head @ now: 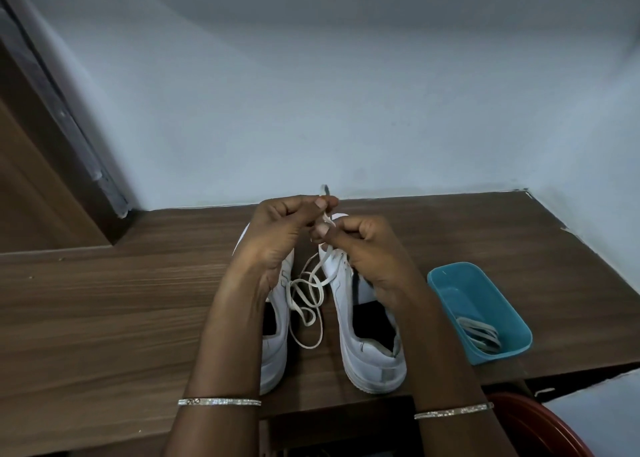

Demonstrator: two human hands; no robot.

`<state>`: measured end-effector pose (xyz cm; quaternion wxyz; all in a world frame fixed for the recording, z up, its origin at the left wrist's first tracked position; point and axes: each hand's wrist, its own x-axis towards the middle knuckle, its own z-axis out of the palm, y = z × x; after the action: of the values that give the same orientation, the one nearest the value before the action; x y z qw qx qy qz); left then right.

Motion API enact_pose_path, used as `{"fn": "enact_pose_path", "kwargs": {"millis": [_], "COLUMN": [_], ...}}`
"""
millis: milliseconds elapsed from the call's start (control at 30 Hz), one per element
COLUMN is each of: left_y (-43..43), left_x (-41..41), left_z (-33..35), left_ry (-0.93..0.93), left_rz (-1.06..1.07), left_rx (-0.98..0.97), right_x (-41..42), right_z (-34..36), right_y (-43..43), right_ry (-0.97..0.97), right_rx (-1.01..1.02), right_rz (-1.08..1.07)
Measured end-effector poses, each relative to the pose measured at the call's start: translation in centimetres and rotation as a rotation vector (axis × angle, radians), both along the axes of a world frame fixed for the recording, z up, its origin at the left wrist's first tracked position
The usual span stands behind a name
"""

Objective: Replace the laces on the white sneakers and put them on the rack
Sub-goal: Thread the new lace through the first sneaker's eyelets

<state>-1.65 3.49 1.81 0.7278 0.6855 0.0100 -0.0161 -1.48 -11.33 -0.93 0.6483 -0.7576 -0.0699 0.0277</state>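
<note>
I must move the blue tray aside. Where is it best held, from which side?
Probably take the blue tray by its far rim, from above: that end is bare, the laces lie piled at the near end, and the right sneaker stands close beside.

Teal tray (479,292) on wooden table (104,300); red object (540,429) at lower right.

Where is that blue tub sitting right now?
In the head view, the blue tub sits on the wooden table at the right, just beside the right sneaker, with laces lying inside it.
</note>
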Motion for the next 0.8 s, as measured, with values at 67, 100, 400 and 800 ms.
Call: {"fn": "enact_pose_path", "kwargs": {"millis": [67,100,400,800], "left_y": [0.3,0.6,0.7,-2.4], "left_x": [0.8,1.2,1.7,0.1], "left_z": [-1.3,-2.1,-4.0,-0.3], "left_ry": [-0.027,-0.043,0.036,-0.543], "left_rz": [0.165,0.251,0.605,-0.041], "left_rx": [0.120,0.223,1.038,0.488], "right_x": [-0.1,-0.1,1.0,-0.2], "right_z": [0.7,0.9,0.6,1.9], "right_y": [-0.7,-1.3,-6.5,-3.0], "right_ry": [0.082,0.121,0.256,0.026], "right_rx": [0.135,0.205,0.829,0.163], "right_rz": [0.024,0.024,-0.232,-0.052]}}
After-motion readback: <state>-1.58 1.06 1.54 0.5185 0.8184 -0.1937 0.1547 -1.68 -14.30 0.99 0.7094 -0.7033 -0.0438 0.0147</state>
